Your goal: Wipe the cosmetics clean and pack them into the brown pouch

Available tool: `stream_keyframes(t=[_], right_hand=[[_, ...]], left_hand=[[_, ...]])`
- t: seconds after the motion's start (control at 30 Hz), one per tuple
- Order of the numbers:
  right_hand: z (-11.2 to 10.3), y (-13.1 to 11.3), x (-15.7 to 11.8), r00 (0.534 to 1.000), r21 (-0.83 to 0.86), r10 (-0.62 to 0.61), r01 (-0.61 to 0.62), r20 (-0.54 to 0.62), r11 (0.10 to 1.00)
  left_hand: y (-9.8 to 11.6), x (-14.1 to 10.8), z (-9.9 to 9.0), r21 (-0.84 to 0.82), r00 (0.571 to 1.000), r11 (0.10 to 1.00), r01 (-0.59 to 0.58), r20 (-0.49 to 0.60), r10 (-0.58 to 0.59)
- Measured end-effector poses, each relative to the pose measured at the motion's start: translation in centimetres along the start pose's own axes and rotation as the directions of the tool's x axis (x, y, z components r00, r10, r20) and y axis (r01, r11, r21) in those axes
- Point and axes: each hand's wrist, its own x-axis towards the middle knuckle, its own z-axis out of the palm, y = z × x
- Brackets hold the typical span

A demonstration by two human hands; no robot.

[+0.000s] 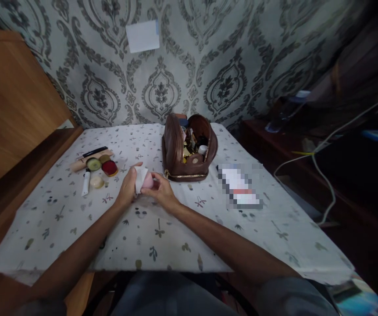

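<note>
Cupping a white tissue in the left hand, with a pink object pinched between right hand's fingertips, centre table. Facing, at two o'clock, a gaping brown bag crammed with jumbled small items; near ten o'clock, round red and green containers.

On the tabletop, we find a bag at the rear, before the wall. To its right, nearer us, lies a blurred object. At left we see a slim stick behind a pot and a tin, with a tube before the pot. Between these and the bag, our left fingers hold a tissue; at its right, our right fingers hold a small item.
</note>
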Motion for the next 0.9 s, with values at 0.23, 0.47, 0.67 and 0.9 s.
stream_keyframes(t=[0.23,0.47,0.67,0.9], right_hand=[[-0.2,-0.5,-0.3,0.983,-0.403,-0.182,0.156,-0.027,0.902],[-0.4,0.2,-0.2,0.981,-0.134,-0.101,0.123,0.164,0.983],[-0.4,-0.2,-0.3,0.940,0.131,0.051,-0.101,0.337,0.986],[-0.2,-0.8,-0.6,0.923,0.192,0.075,-0.158,0.378,0.969]], left_hand=[[0.6,-0.7,-0.3,0.170,0.985,0.970,-0.171,0.011,0.171],[0.4,0.3,-1.1,0.032,1.000,0.999,-0.010,0.016,0.010],[-0.6,0.9,-1.3,-0.278,0.960,0.919,0.280,0.065,-0.273],[0.1,0.5,-0.5,-0.366,0.932,0.858,0.360,0.100,-0.348]])
